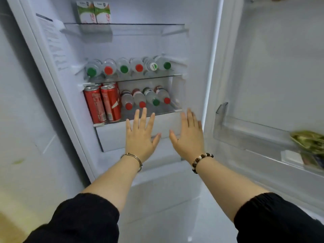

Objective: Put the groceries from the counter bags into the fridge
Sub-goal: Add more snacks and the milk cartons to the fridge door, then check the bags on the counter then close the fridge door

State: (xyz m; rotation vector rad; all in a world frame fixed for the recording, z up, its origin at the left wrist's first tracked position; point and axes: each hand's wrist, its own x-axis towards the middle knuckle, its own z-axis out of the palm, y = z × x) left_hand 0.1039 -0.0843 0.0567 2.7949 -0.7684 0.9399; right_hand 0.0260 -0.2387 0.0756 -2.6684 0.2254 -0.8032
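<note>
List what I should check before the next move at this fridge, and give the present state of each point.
1. Fridge door stands open: ok.
2. Left hand empty, fingers straight: ok.
3. Right hand empty, fingers straight: ok.
4. Hands touching the white drawer front: cannot tell.
5. Red cans stand upright: ok.
6. Free room on the top shelf beside the cartons: ok.

Two paper cartons (93,12) stand on the top glass shelf (149,26); clear plastic bottles (124,66) lie one shelf below; red metal cans (102,102) stand lowest, left of more bottles (145,97).
</note>
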